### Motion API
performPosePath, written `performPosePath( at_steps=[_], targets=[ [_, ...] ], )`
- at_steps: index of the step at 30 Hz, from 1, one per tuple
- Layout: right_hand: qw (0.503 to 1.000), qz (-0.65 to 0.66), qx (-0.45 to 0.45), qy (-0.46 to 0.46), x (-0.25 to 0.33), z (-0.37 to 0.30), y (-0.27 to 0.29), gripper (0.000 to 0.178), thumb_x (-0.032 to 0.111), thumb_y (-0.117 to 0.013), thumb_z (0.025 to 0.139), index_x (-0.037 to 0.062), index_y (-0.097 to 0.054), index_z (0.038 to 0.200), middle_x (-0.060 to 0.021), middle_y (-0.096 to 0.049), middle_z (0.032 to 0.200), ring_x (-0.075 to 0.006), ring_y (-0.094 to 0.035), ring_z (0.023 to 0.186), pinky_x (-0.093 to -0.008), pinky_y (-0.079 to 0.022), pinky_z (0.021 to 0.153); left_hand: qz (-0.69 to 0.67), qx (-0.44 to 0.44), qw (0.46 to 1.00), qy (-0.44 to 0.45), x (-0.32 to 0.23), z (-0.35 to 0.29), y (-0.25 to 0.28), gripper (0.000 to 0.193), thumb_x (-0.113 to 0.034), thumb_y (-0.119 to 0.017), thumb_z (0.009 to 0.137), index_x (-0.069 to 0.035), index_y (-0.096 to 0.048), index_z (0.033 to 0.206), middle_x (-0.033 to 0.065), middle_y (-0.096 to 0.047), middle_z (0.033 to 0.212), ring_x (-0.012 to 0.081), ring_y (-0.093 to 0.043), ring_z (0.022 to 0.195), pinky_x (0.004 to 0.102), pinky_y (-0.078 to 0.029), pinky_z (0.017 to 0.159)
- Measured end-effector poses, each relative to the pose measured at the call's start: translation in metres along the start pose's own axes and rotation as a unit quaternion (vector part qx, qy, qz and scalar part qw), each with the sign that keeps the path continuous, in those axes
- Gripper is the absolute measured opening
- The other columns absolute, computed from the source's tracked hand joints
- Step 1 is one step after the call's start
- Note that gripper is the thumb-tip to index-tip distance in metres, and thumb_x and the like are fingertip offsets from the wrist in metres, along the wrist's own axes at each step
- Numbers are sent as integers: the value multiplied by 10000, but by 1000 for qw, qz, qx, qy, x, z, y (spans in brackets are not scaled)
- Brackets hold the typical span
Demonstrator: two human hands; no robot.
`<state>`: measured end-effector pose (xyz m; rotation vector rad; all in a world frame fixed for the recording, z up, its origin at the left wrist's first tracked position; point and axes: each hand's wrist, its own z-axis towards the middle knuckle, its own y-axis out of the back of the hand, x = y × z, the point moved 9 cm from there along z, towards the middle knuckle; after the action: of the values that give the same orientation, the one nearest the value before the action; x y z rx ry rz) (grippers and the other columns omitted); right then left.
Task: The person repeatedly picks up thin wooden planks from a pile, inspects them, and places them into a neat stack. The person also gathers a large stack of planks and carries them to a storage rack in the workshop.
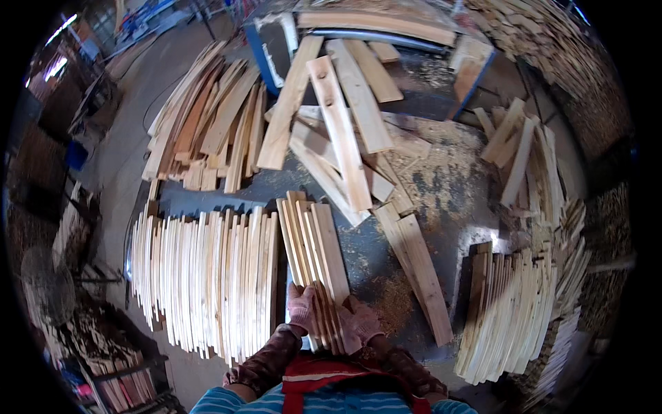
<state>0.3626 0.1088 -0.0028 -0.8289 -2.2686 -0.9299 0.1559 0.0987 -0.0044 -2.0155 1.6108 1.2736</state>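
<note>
1. Row of pale wood slats (207,283): thin, light-coloured strips standing on edge, packed side by side on the dark counter (372,265) at the left. They run from the counter's left rim to just beside the held bundle.
2. Loose heap of boards (207,131): browner, mixed lengths, fanned out beyond the row at upper left.
3. Left hand (301,308): gloved in a worn pinkish work glove, forearm in a dark patterned sleeve coming up from the lower edge. Its grip is clamped on the near left edge of the bundle, fingers curled over the slat ends.
4. Bundle of slats (314,252): the item in hand. About half a dozen narrow strips, pale yellow with darker brown edges, pressed together on edge and fanned slightly at the far end. It lies at centre, near end against the body, far end pointing away, resting on the counter.
5. Right hand (358,321): same kind of glove, grip closed against the near right side of the bundle, palm flat on the outermost slat; thumb position probably underneath, not clear.
6. Crossed planks (341,131): broad, longer boards, laid over one another beyond the bundle.
7. Sawdust (441,172): scattered across the counter at centre right.
8. Second stack of slats (514,310): pale strips on edge at the right, well apart from the hands.
</note>
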Motion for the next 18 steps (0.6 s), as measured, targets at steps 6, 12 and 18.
performPosePath(
  at_steps=[6,12,18],
  targets=[
    [995,0,72,-66,-49,-35,-25,803,707,-463,892,50,-534,1347,-301,-605,1257,-468,-593,1160,-526,-476,980,45,59,989,-129,70,7,-60,213,-231,-680,891,-71,-586,994,105,-639,800,237,-602,728,402,-504,696],
    [993,-91,73,19,-61,-26,-1,658,635,-478,943,110,-565,1330,-267,-686,1088,-445,-653,1028,-492,-523,893,197,98,972,-78,58,-23,-57,396,-367,-685,877,-92,-583,1143,162,-673,955,338,-652,919,427,-511,816],
    [958,-57,-231,157,20,74,140,593,491,-588,969,26,-542,1334,-231,-649,1219,-390,-624,1124,-436,-508,937,-346,169,914,-124,-24,101,-20,577,-335,-529,1038,-117,-313,1526,165,-534,1363,303,-539,1251,460,-471,1042]
  ],
)
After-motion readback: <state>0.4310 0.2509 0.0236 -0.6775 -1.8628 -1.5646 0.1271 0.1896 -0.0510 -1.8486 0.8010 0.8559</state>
